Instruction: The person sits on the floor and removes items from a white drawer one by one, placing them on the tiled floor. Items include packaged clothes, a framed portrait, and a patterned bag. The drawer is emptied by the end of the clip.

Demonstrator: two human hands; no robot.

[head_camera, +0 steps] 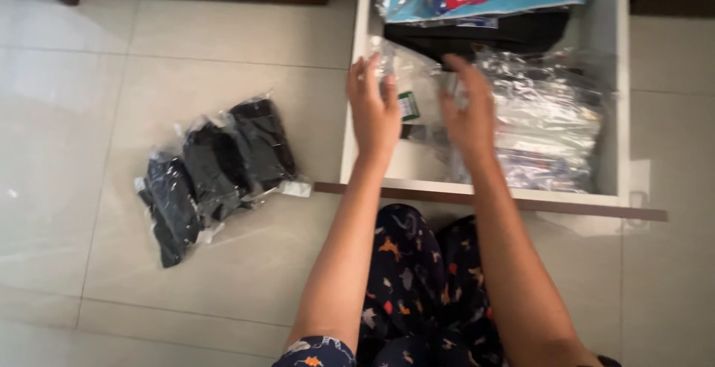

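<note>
Clear plastic garment packets (536, 125): lying crowded in the open white drawer (611, 84), both hands reaching over them.
Left hand (375, 110): hovering with fingers spread, grasping nothing.
Right hand (471, 114): hovering loosely curled above a crinkled packet, contact not clearly showing.
Black folded clothes in clear bags (212, 169): lying on the pale tile floor (67, 114), well apart.
Risk: slick wrappers are likely sliding from a loose grip; crowded packets are possibly snagging on the drawer wall.
</note>
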